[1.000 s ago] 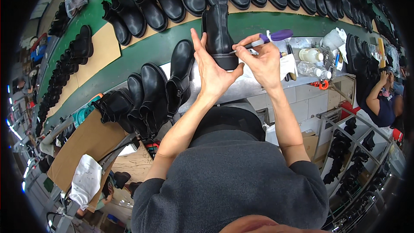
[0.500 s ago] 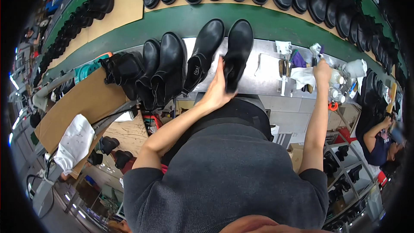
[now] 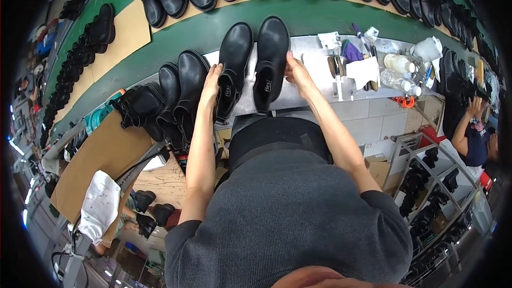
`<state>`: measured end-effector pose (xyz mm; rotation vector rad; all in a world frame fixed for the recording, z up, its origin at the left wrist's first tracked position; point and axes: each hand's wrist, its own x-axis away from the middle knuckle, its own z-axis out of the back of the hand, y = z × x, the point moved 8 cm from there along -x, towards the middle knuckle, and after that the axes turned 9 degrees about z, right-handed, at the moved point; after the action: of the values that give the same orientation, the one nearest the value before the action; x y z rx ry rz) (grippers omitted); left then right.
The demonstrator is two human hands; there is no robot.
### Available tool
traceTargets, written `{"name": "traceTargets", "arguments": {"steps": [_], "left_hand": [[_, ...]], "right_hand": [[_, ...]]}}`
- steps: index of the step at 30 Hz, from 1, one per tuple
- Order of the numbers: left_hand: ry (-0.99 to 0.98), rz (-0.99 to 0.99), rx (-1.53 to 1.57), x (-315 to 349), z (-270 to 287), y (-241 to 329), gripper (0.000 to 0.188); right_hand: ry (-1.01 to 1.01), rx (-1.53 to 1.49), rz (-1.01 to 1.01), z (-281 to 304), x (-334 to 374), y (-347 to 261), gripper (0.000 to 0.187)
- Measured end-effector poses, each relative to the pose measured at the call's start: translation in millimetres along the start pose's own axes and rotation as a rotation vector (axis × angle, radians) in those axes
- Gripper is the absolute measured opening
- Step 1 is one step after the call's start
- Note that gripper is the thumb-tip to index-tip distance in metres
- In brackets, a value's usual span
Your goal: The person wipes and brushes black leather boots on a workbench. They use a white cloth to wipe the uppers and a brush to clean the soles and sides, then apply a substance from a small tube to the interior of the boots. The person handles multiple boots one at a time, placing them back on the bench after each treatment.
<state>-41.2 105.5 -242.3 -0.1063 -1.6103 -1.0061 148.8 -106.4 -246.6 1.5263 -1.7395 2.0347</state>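
Two black ankle boots stand side by side on the metal worktop, toes pointing away from me. My left hand point(image 3: 212, 82) lies along the outer side of the left boot point(image 3: 236, 48), fingers stretched out. Against the outer side of the right boot point(image 3: 273, 42) rests my right hand point(image 3: 300, 76), its index finger extended and the others partly bent. Left of this pair stand more black boots point(image 3: 192, 72), close to my left hand. To the right of my right hand lie a white cloth point(image 3: 362, 72), slim brush-like tools point(image 3: 336, 72) and a purple-handled tool point(image 3: 358, 31).
Plastic bottles point(image 3: 399, 64) and orange-handled scissors point(image 3: 404, 102) are at the worktop's right end. Rows of black boots line the green surface point(image 3: 192, 28) behind. Cardboard point(image 3: 96, 165) with a white cloth point(image 3: 100, 205) sticks out at left. Another person point(image 3: 476, 138) is at far right.
My right hand has left the tools and come to the right boot. My left hand has shifted from the right boot to the left one. The view has turned slightly.
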Motion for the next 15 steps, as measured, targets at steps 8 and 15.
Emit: {"name": "traceTargets", "arguments": {"steps": [8, 15], "left_hand": [[-0.259, 0.083, 0.285, 17.6, -35.9, -1.5, 0.043], [-0.489, -0.021, 0.485, 56.7, -56.0, 23.7, 0.058]], "right_hand": [[-0.169, -0.302, 0.181, -13.2, 9.9, -54.6, 0.052], [-0.28, -0.274, 0.282, -32.0, 40.0, -100.3, 0.048]]}}
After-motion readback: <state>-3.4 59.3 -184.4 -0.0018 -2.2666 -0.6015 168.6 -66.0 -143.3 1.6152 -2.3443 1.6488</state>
